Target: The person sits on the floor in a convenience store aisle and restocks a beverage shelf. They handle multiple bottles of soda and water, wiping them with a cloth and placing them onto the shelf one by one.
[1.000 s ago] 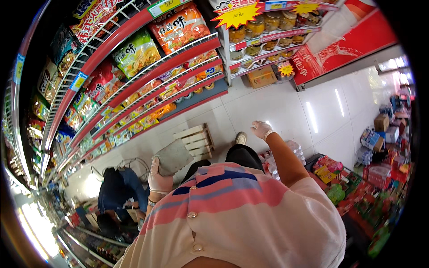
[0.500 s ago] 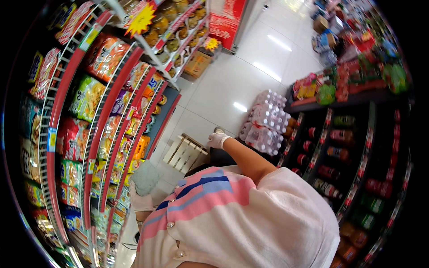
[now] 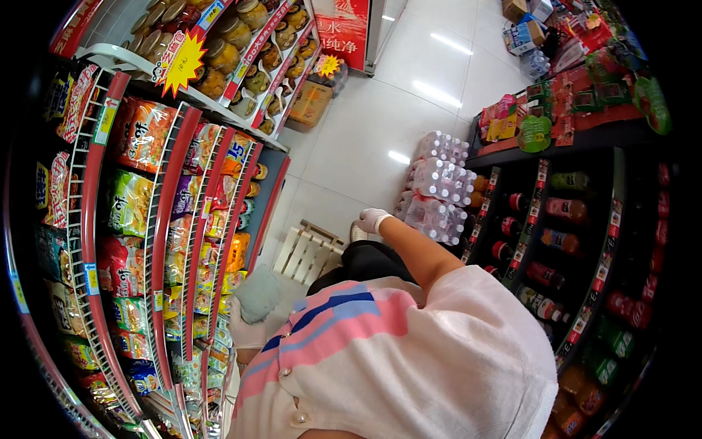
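Note:
My left hand (image 3: 246, 331), in a pale glove, holds a folded grey-green cloth (image 3: 257, 294) beside the lower packets on the left shelves. My gloved right hand (image 3: 374, 220) hangs in the air over the aisle with its fingers curled in, and nothing shows in them. Below it a light shoe and my dark trouser leg (image 3: 374, 260) can be seen. Just left of the leg, a cream slatted stool (image 3: 307, 253) stands on the floor. Shrink-wrapped packs of bottles (image 3: 435, 192) are stacked to the right of my right hand.
Wire shelves with red edging (image 3: 162, 219) hold bagged noodles on my left. Farther on are racks of jars (image 3: 234, 33) and a cardboard box (image 3: 311, 102). Dark shelves of drink bottles (image 3: 563, 208) line the right side. Pale tiles (image 3: 358, 139) cover the aisle floor.
The view has shifted, bringing more of the jar racks in. My right hand has swung slightly right and its shoe and leg show more. The cloth stays in my left hand.

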Available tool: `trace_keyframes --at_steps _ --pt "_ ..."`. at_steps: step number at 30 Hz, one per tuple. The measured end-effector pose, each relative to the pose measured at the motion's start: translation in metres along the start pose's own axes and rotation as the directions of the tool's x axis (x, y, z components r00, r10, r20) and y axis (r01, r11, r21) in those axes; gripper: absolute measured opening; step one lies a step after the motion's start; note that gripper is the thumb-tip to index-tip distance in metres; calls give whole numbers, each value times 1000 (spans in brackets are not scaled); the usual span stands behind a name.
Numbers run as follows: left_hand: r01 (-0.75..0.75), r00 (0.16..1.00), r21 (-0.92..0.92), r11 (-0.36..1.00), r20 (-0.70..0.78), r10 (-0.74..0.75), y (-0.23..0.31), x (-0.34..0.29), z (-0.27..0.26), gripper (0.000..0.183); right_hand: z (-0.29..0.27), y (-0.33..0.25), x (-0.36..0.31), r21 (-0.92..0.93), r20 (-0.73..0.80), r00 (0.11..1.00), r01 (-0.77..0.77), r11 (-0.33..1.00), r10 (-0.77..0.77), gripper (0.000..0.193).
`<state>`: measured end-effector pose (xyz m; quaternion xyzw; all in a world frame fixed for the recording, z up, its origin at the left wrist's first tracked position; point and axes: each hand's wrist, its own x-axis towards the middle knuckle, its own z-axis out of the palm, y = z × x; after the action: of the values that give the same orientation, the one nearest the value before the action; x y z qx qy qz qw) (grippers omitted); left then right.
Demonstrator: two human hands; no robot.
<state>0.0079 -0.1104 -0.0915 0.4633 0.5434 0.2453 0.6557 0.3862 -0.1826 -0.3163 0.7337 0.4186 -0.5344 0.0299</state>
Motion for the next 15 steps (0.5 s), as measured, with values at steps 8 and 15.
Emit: trace_keyframes --at_steps 8,15 --pt "-22 995 333 943 -82 52 -1 -33 4 48 4 30 31 30 50 998 -24 999 22 42" --pt "20 1000 224 974 -19 -16 33 -16 53 37 18 54 38 187 -28 1000 -3 982 8 42"
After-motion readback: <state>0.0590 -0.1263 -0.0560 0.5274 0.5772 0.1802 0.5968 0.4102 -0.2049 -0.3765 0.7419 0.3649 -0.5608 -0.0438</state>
